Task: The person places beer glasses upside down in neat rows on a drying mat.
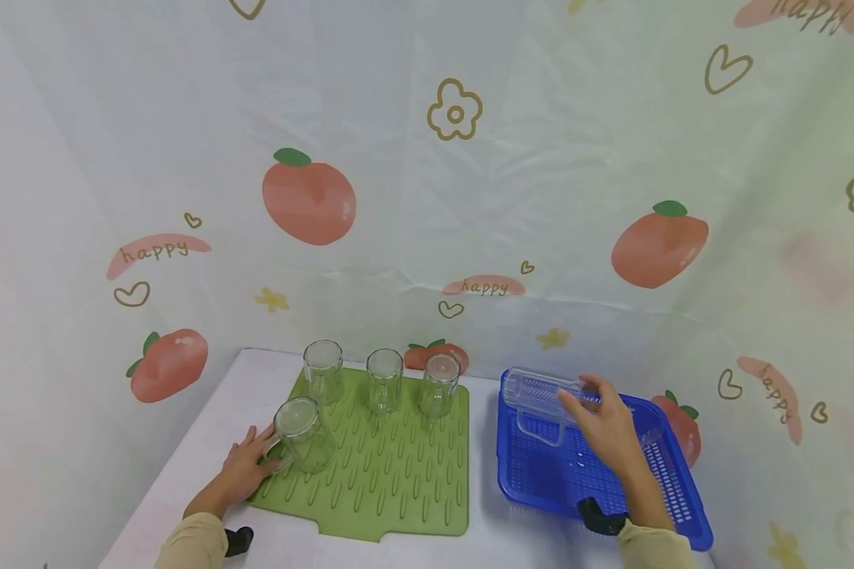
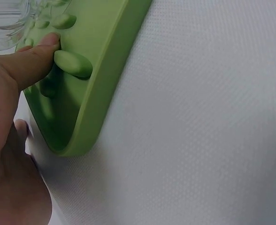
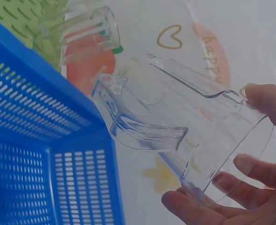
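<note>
1. Right hand [image 1: 607, 431] has a clear mug [image 1: 548, 399] lying sideways, lifted just above the blue basket [image 1: 672, 490]. Fingers [image 3: 250, 169] are spread and curled round its open rim, thumb on the other side.
2. Left hand [image 1: 247, 468] sits at the near-left corner of the green drying mat [image 1: 391, 474]. Thumb [image 2: 34, 58] presses flat on the mat among the bumps, other fingers loose, gripping nothing.
3. An upside-down glass [image 1: 300, 433] stands right beside that hand; whether they touch, can't tell.
4. Three more glasses [image 1: 384, 381] stand along the mat's far edge.
</note>
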Demonstrator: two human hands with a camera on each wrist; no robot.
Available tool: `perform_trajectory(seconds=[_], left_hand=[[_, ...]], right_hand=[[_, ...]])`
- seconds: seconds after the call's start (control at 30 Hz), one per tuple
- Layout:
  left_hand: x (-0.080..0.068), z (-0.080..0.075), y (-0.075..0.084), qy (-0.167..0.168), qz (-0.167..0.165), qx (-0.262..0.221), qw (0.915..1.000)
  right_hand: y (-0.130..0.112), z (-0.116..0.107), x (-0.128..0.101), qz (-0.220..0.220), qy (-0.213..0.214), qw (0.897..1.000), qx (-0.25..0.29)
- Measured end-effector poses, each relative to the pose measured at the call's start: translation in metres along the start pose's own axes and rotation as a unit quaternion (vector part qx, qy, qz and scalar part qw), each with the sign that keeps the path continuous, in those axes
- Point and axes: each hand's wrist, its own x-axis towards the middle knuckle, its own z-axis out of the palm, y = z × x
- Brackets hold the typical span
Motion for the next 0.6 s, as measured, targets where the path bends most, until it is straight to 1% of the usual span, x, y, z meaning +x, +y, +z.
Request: perform_trajectory(seconds=[0.17, 0.33, 0.43, 0.6], left_hand=[[0.001, 0.001, -0.001, -0.009, -0.005, -0.004, 0.9999], [0.001, 0.0, 0.0, -0.004, 0.002, -0.004, 1.0], [0.001, -0.001, 0.001, -0.005, 0.002, -0.004, 1.0], [0.001, -0.002, 0.001, -0.01, -0.003, -0.006, 0.9999]], right_hand=[[-0.005, 0.007, 0.001, -0.002, -0.001, 1.0, 0.02], [-0.011, 0.015, 0.001, -0.002, -0.005, 0.999, 0.045], [-0.015, 0.02, 0.001, 0.004, -0.01, 0.998, 0.068], [-0.021, 0.03, 0.002, -0.004, -0.012, 0.994, 0.109]])
